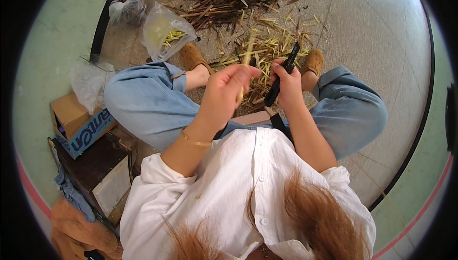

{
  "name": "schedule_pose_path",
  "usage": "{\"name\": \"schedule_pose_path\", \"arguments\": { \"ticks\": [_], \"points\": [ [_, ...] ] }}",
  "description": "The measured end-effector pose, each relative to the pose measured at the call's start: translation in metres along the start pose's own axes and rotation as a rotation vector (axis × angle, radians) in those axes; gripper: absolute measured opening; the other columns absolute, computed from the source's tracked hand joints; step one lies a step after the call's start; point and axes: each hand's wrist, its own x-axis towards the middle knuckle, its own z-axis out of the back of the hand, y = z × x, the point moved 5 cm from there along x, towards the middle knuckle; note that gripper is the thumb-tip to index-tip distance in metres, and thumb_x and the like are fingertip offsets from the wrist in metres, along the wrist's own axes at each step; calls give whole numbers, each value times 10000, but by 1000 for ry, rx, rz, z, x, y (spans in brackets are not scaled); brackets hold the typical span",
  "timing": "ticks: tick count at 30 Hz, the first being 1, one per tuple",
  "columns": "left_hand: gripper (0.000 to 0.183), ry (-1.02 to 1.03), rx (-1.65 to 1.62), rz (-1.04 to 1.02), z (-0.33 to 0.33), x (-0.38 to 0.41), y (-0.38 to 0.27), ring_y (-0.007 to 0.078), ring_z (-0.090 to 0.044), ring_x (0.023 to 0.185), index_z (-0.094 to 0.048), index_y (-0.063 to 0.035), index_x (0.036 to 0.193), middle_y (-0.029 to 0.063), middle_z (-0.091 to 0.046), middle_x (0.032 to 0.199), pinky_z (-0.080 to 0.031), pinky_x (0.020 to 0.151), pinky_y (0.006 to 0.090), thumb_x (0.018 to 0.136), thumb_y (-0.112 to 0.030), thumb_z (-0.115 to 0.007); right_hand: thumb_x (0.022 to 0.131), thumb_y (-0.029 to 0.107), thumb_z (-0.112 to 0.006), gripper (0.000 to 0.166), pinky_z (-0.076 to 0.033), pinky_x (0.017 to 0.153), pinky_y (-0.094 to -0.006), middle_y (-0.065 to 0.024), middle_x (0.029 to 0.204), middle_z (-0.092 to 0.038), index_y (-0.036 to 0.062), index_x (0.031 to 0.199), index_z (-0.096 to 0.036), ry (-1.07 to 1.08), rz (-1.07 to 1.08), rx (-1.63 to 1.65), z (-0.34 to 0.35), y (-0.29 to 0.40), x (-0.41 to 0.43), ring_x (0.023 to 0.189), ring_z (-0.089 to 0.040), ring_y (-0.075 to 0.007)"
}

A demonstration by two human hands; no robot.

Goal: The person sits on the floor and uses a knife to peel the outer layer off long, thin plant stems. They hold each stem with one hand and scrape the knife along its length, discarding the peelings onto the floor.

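Observation:
Held upright in my left hand (226,85) is a pale yellow-green peeled stem (249,49), blurred by motion. Its lower end shows just under my palm. My right hand (290,84) grips a black utility knife (274,90), tilted with its top to the right; I cannot tell whether a blade is out. The two hands are apart, over a heap of yellow-green and brown peelings (263,63) on the floor between my feet. Farther off lies a large pile of brown, unpeeled stems (229,0).
A clear plastic bag (150,41) with short pale-green stem pieces (174,37) stands beyond my left foot, with another tied bag (128,9) behind it. At my left are a cardboard box (77,111), a dark wooden box (89,163) and an orange-brown cloth (84,224).

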Motion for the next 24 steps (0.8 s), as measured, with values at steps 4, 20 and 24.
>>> {"name": "schedule_pose_path", "arguments": {
  "ticks": [4, 20, 24],
  "points": [
    [273, -169, -278, 191, 29, 21, 43, 21, -347, 473, -541, -21, 1017, -33, -428, 627, -256, 386, 159, 928, -224, -382, 793, 49, -561, 95, -394, 504, -258, -26, 668, -507, 22, 874, -520, 4, -18, 3, -2, -1, 1, 541, -464, -107],
    [91, 461, 260, -1156, -61, -87, -121, 105, -431, 486, -650, -47, 815, 30, -501, 668, -301, 395, 206, 740, -91, -623, 792, 60, -567, 78, -392, 510, -255, -29, 674, -513, 25, 849, -529, 23, -37, -23, -4, -8, 5, 554, -474, -116],
    [172, 547, 257, -1158, -56, -93, -119, 83, -437, 491, -652, -1, 893, 17, -458, 648, -330, 391, 192, 741, -13, -575, 791, 57, -563, 75, -392, 512, -257, -30, 666, -510, 26, 850, -529, 12, -41, -19, -5, -8, 5, 551, -474, -116]
  ]
}}
